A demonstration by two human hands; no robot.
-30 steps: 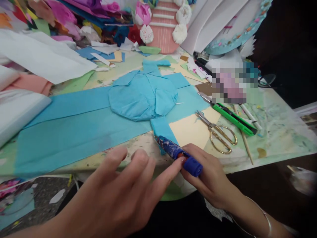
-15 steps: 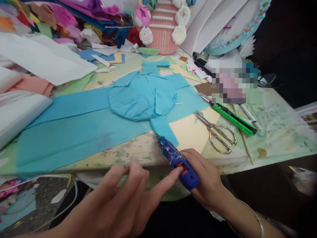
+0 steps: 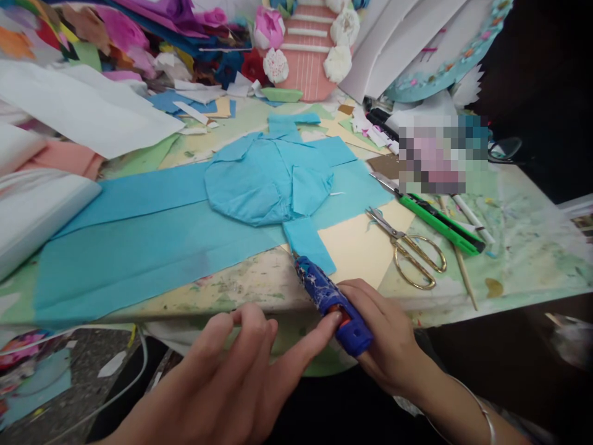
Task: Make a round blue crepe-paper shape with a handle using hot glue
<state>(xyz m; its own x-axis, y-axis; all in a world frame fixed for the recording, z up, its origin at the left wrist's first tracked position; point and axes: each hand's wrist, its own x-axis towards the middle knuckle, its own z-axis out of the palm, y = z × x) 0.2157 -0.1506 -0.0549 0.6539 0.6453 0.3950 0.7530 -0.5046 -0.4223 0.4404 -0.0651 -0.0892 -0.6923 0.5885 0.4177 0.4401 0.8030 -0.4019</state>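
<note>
Stained and cluttered, the table (image 3: pixel 542 253) carries paper scraps (image 3: pixel 167 102) towards its far edge and gold-handled scissors (image 3: pixel 419 262) towards its right side. At the middle of the near edge, a blue hot glue gun (image 3: pixel 317 287) slants in the person's right hand (image 3: pixel 389 340), which wraps its body; the nozzle touches or nearly touches a blue paper tab (image 3: pixel 311 244). The left hand (image 3: pixel 217 364) is loosely half open, grasping nothing, its thumb against the gun's orange part. The gun looks light and rigid, best gripped by its rear plastic shell, clear of the probably hot nozzle. Beyond it lies a blue paper-covered disc (image 3: pixel 264 179), its wrapping apparently thin, soft and easily creased, so the rim seems the safest hold.
</note>
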